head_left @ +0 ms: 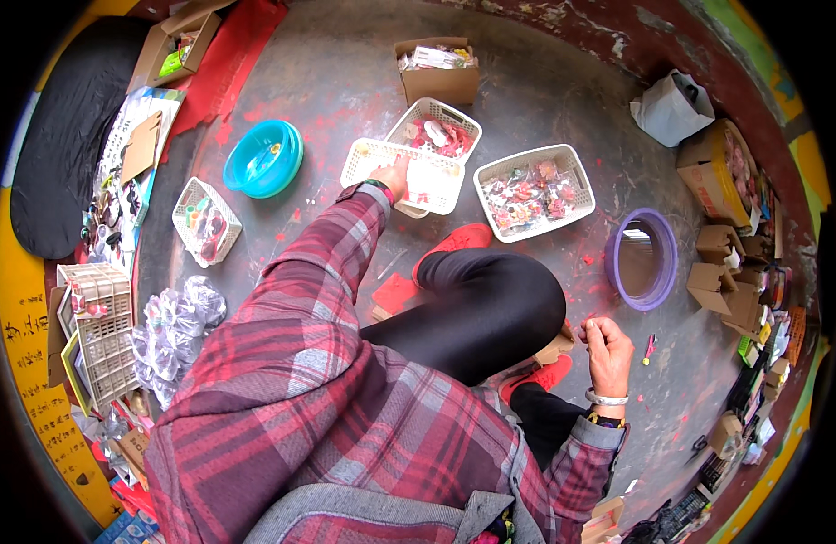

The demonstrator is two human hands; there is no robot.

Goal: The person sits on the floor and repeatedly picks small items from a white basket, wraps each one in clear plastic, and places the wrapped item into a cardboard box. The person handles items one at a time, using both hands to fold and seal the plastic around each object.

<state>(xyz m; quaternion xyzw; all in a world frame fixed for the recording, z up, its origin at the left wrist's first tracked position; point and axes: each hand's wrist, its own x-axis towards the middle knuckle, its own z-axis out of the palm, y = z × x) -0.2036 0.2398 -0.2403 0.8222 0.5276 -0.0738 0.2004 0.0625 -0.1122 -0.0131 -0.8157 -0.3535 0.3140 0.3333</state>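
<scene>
My left hand (pixel 392 176) reaches forward over a white plastic basket (pixel 354 164) with white and red pieces in it; its fingers point down and are largely hidden. This basket overlaps a second white basket (pixel 472 136) behind it, which holds red pieces and a white item. Off to the right, above the floor beside my knee, my right hand (pixel 608 354) is closed with thumb and fingertips together. Anything in that pinch is too small to make out. A larger white basket (pixel 581 172) of small clear-wrapped red items stands between the two hands, farther forward.
Ahead stands a cardboard box (pixel 442 86) with packets. Teal basins (pixel 296 163) and a small white basket (pixel 184 238) are on the left, near clear plastic bags (pixel 169 335). A purple basin (pixel 666 263) stands right. Boxes and goods line both walls. Scissors (pixel 650 350) lie on the floor.
</scene>
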